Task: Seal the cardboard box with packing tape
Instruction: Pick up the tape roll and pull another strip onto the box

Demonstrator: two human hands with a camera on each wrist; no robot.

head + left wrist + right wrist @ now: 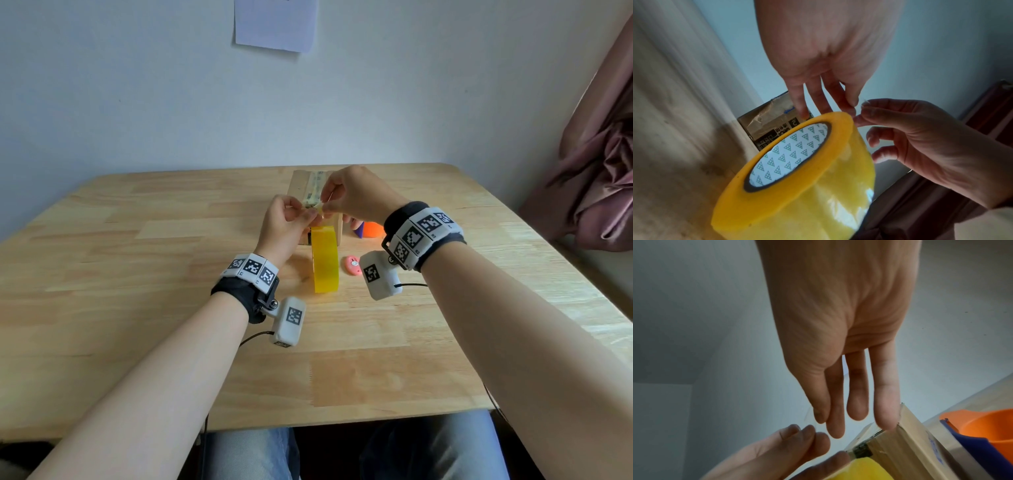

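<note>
Cardboard box (301,185): on the wooden table (137,274), far centre, a tape strip (314,186) along its top seam. Yellow tape roll (324,260): upright on edge, just in front of the box. Left hand (284,219) and right hand (356,195): raised at the box's near top edge, fingertips meeting, both pinching the tape strip's near end; right little finger touches the box corner. Pink cutter (352,265): on the table just right of the roll. Orange cup (372,229) and a blue item (978,446): right of the box.

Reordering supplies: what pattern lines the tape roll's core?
Green triangles on white inside the tape roll, clearest in left wrist view.
</note>
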